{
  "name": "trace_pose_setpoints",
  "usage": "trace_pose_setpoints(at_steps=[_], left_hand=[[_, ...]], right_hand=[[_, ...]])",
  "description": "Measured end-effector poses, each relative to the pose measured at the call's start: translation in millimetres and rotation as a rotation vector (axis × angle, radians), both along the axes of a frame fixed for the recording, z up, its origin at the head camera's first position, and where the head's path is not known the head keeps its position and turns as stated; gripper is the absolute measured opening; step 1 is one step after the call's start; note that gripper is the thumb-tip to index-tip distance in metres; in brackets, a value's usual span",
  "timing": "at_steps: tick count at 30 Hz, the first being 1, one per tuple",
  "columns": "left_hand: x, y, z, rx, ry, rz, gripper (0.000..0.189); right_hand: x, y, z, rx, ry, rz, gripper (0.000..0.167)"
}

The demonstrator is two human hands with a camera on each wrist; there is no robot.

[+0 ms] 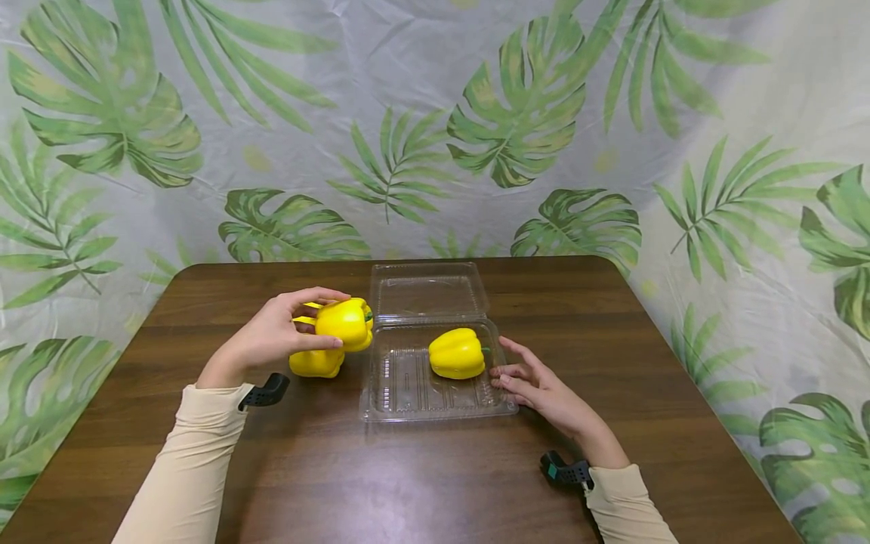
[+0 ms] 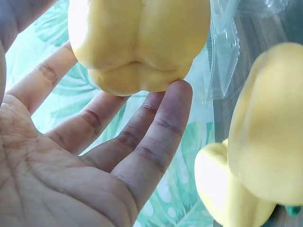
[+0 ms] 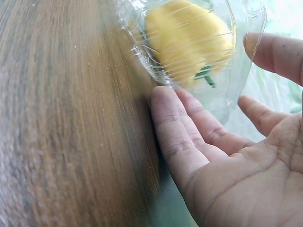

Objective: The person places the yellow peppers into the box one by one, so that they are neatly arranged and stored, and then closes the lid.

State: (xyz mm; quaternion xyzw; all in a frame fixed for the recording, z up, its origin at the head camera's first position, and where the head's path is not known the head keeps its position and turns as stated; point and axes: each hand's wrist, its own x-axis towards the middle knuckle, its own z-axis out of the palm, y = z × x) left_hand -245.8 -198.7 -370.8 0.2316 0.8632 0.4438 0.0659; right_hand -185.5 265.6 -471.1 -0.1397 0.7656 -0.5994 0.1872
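Observation:
My left hand (image 1: 275, 329) holds a yellow bell pepper (image 1: 345, 323) by its sides, thumb in front and fingers behind, at the left edge of a clear plastic container (image 1: 408, 404). In the left wrist view, the blunt end of this held pepper (image 2: 137, 47) faces the palm. Another yellow pepper (image 1: 457, 353) lies on its side inside the container, its green stem towards my right hand (image 1: 544, 389). That hand rests against the container's right side with fingers extended, as the right wrist view also shows fingertips (image 3: 163, 97) at its wall.
More yellow peppers lie left of the container, partly hidden by my left hand; the left wrist view shows a near pepper (image 2: 272, 127) and another pepper (image 2: 222, 189) behind it. The container's hinged lid (image 1: 428, 291) lies folded back on the brown wooden table (image 1: 435, 483).

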Motion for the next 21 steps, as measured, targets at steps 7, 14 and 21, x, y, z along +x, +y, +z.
trace_pose_setpoints(at_steps=[7,14,21], left_hand=[[-1.9,9.2,0.0,-0.008,0.013,-0.017,0.065],[-4.7,22.8,-1.8,0.005,0.02,-0.058,0.064],[-4.0,35.5,-2.2,0.018,0.014,-0.088,0.066]], right_hand=[[0.0,-1,1.0,-0.002,-0.007,0.001,0.073],[0.2,0,0.7,-0.009,-0.004,0.004,0.073],[0.1,1,-0.1,-0.009,-0.011,0.004,0.072]])
